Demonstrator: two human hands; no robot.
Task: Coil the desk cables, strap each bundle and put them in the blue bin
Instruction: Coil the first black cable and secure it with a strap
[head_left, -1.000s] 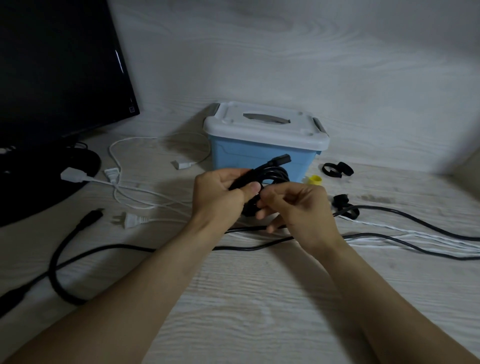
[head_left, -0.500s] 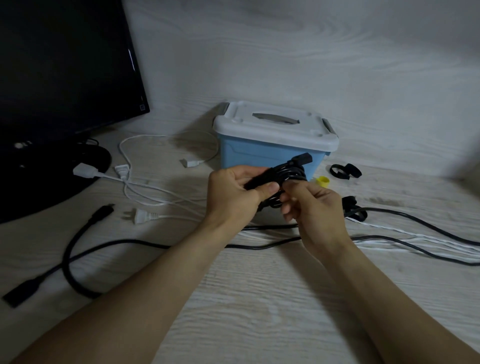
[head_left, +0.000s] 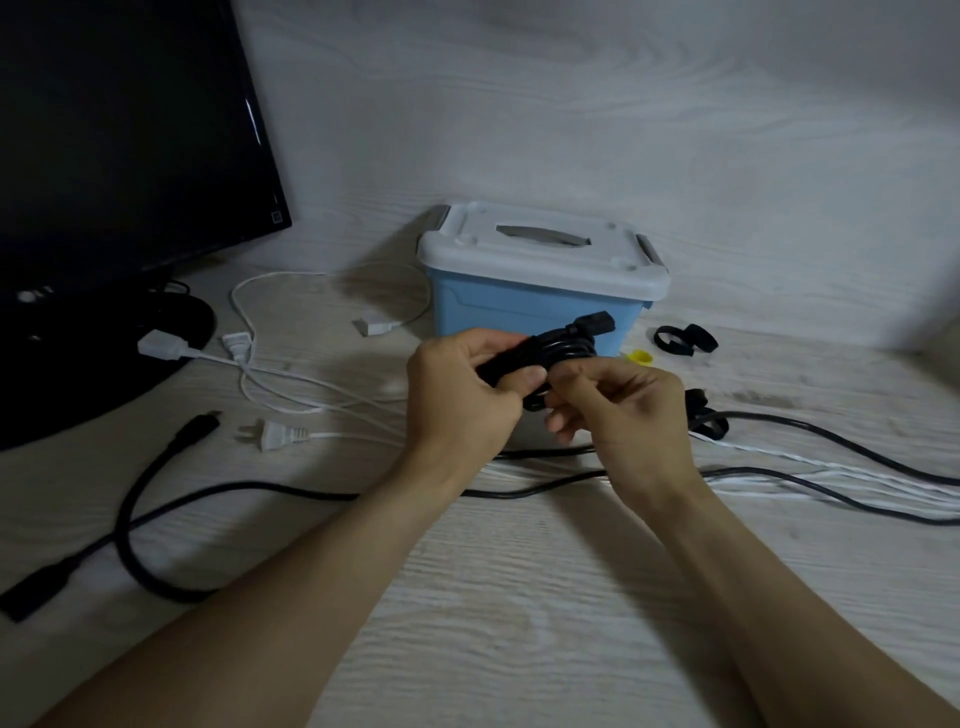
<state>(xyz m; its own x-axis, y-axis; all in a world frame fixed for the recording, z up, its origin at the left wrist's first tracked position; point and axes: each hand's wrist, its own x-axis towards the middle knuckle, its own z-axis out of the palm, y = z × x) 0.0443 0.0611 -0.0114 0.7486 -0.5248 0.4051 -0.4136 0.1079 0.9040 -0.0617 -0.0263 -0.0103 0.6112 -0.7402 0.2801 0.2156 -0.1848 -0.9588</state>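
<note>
A small black coiled cable (head_left: 563, 349) is held in the air in front of the blue bin (head_left: 524, 310), whose white lid (head_left: 540, 254) is closed. My left hand (head_left: 462, 395) grips the coil with thumb on top. My right hand (head_left: 618, 410) pinches the coil's lower right side; what its fingertips hold beyond that is hidden. Loose black straps (head_left: 684, 340) lie right of the bin, and another strap (head_left: 704, 420) lies behind my right hand. Long black cables (head_left: 291, 491) and white cables (head_left: 291, 395) sprawl across the desk.
A black monitor (head_left: 119, 150) on a round stand (head_left: 98, 364) fills the left. A white two-pin plug (head_left: 275, 434) lies left of my hands. A small yellow object (head_left: 640, 357) sits by the bin. The wall rises right behind the bin.
Both hands with the coil stay in front of the bin; my right fingers have shifted slightly along the coil's lower side. The view has drifted a little.
</note>
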